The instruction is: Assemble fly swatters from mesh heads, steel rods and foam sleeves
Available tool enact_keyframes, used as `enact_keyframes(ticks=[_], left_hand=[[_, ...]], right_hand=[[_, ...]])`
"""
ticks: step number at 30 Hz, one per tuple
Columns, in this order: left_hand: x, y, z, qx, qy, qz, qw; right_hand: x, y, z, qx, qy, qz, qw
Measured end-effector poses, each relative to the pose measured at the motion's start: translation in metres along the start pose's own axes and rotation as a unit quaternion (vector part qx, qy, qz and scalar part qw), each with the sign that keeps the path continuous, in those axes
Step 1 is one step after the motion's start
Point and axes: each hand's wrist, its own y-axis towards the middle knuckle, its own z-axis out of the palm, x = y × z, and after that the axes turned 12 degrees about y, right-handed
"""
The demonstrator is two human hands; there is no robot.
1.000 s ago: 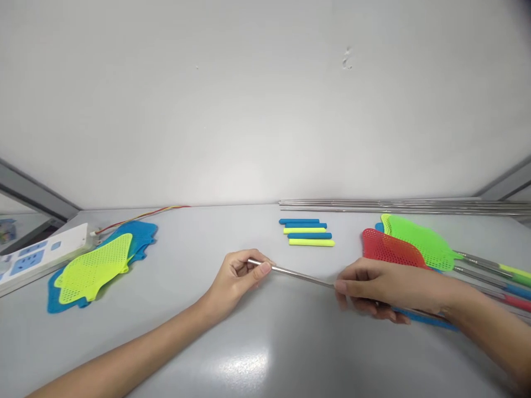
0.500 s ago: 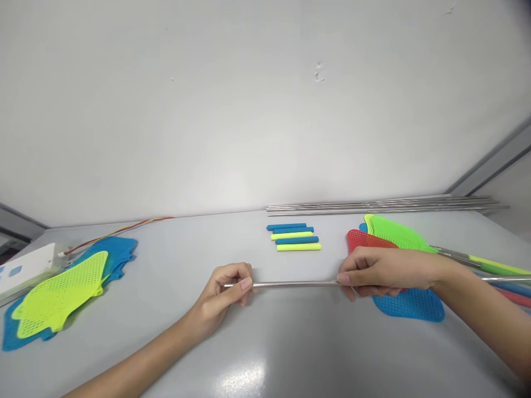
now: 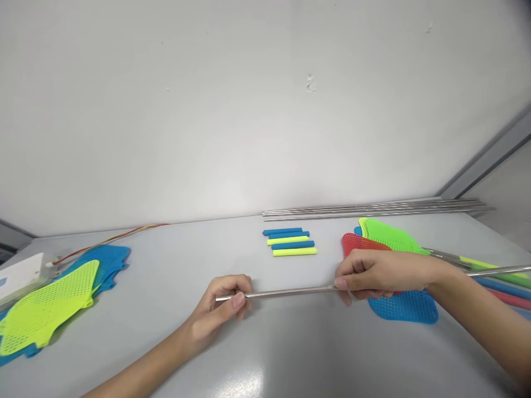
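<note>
A thin metal rod [image 3: 290, 291] runs crosswise above the grey table, held by both hands. My left hand [image 3: 222, 307] pinches it near its left end, and a short tip sticks out past the thumb. Farther along, my right hand [image 3: 360, 273] is closed round the same rod; its right part passes behind the wrist and shows again at the right edge. Behind my right hand lie fly swatters: a red swatter head [image 3: 359, 241], a green swatter head [image 3: 390, 235] and a blue swatter head [image 3: 409, 307], partly covered by the hand.
Short blue and yellow handle tubes [image 3: 294, 252] lie in a row mid-table. More metal rods [image 3: 373, 209] lie along the wall. At left, loose yellow swatter heads [image 3: 53, 304] and blue swatter heads [image 3: 105, 257] overlap beside a white box [image 3: 25, 275] with a cable [image 3: 112, 237].
The rod has tilted, its left end now lower and its right end higher. My left hand has shifted slightly down and left with it. The whole view has moved a little.
</note>
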Motion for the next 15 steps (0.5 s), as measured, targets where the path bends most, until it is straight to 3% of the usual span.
enact_keyframes(ticks=[5,15], left_hand=[[-0.011,0.001,0.001,0.059,0.069,-0.006,0.996],[-0.027,-0.006,0.007,0.099,0.157,0.013,0.983]], right_hand=[[0.008,-0.002,0.008,-0.007,-0.004,-0.003,1.0],[0.017,-0.003,0.025,-0.027,-0.029,0.017,0.999]])
